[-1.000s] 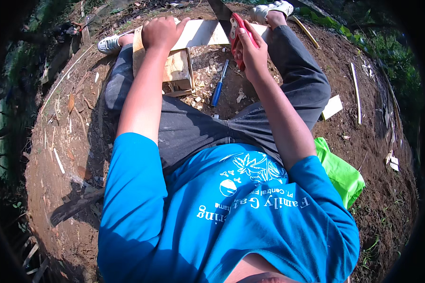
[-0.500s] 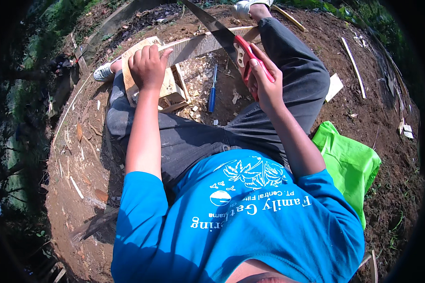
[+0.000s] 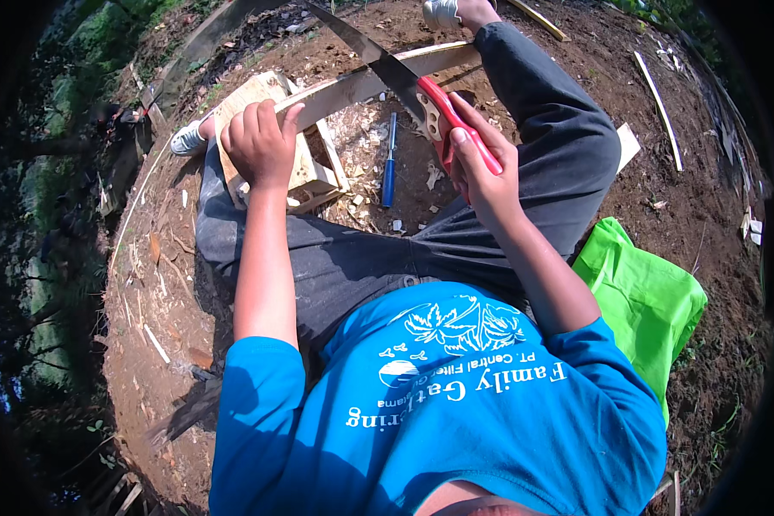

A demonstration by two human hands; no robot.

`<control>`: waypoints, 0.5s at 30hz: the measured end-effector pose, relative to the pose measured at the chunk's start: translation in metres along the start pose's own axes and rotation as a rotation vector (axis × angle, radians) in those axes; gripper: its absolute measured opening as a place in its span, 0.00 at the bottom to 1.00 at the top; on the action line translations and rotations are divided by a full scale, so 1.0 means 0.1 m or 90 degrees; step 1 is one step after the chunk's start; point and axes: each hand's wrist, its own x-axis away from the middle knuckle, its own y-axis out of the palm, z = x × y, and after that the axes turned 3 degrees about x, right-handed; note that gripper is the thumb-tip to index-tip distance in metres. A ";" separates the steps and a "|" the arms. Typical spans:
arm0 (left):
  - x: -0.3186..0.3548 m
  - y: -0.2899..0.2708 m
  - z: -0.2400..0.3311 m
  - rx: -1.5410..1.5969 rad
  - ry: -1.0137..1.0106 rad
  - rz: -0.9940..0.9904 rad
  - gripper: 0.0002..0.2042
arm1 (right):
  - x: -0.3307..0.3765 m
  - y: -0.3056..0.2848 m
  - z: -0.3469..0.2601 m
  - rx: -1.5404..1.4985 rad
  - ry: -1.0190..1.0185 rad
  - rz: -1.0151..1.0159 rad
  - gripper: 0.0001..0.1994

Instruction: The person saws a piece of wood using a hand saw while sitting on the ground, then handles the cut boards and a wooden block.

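Hard daylight floods the bare ground (image 3: 189, 301), throwing crisp, dark shadows beside the person's legs and under the saw (image 3: 404, 82). The pale plank (image 3: 353, 86) and green bag (image 3: 645, 301) glare brightly. Fisheye distortion bends straight edges toward the rim, where a black vignette closes in; the left margin lies murky and soft.

A blue pen (image 3: 390, 161) lies among wood chips (image 3: 361, 138) — bright green bag (image 3: 641, 297) on bare dirt.

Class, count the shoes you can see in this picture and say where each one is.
2. One pale shoe is at the left, just beyond the wooden block; the other shoe is at the top edge, partly cut off.
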 end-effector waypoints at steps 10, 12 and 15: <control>-0.04 0.04 -0.03 -0.009 0.015 0.020 0.20 | 0.09 -0.07 -0.08 -0.006 0.022 -0.005 0.26; -0.04 0.03 -0.02 -0.007 0.016 0.023 0.20 | 0.16 -0.10 -0.12 0.006 0.022 0.000 0.26; -0.07 -0.02 -0.02 -0.002 -0.028 -0.073 0.22 | 0.31 -0.23 -0.17 0.002 0.036 -0.016 0.26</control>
